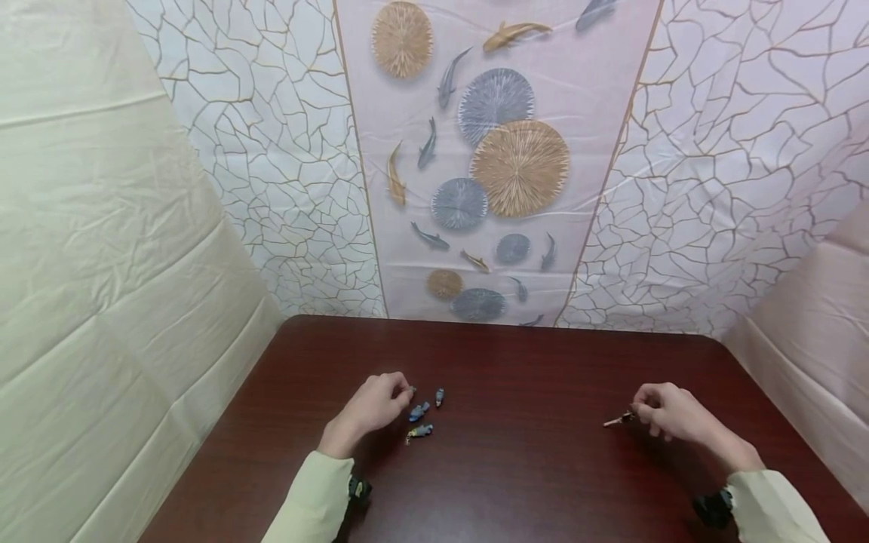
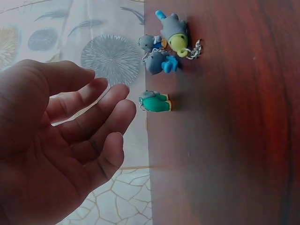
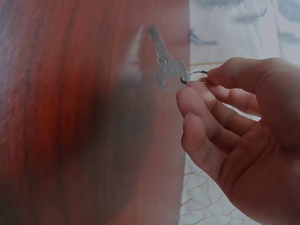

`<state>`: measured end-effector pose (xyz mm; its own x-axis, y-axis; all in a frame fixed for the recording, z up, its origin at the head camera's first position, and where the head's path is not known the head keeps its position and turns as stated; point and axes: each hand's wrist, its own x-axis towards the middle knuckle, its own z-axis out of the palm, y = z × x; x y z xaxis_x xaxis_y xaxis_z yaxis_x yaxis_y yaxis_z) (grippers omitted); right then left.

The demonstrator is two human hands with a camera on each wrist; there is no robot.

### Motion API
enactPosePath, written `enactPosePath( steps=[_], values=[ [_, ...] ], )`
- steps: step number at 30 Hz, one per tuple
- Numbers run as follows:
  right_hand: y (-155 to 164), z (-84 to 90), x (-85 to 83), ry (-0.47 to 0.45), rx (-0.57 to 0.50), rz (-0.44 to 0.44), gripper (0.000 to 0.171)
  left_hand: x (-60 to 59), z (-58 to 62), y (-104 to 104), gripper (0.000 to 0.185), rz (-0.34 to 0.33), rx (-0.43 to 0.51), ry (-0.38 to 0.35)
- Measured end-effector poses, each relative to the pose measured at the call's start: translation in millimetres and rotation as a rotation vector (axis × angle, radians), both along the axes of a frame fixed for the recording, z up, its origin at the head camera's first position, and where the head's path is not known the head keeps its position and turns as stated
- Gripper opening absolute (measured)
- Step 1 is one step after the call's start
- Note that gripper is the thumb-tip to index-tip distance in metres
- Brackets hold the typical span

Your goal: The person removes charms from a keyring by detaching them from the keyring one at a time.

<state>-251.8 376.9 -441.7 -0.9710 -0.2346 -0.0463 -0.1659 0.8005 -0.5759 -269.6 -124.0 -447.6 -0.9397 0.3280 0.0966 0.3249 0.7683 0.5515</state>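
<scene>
The left hand [image 2: 61,140] fills the lower left of the frame, palm showing, fingers [image 2: 105,117] loosely bent and holding nothing. Just beyond the fingertips, at centre, a small green figure charm [image 2: 155,101] lies on the dark red-brown table [image 2: 234,140]. Above it, at upper centre, three grey charms [image 2: 164,47] cluster together, one with a short chain [image 2: 193,49]. A patterned cloth [image 2: 93,37] shows at upper left.

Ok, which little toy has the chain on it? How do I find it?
Look at the dark red table, then at the left hand. Small charms lie just right of it. Pick the grey charm with the yellow-green end, nearest the person: it alone shows a short metal chain.
</scene>
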Motion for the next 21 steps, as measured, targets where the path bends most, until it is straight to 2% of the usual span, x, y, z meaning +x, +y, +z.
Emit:
enactPosePath(
  steps=[13, 21],
  values=[
    [28, -22.6, -4.8, -0.122, -0.018, -0.036, 0.012, -12.0, 21.5, 2, 0.011, -0.005, -0.037, -0.041],
    [33, -17.6, -9.0, -0.116, 0.006, -0.04, 0.013, -19.6, 37.0, 2, 0.01, -0.012, -0.071, -0.02]
  ],
)
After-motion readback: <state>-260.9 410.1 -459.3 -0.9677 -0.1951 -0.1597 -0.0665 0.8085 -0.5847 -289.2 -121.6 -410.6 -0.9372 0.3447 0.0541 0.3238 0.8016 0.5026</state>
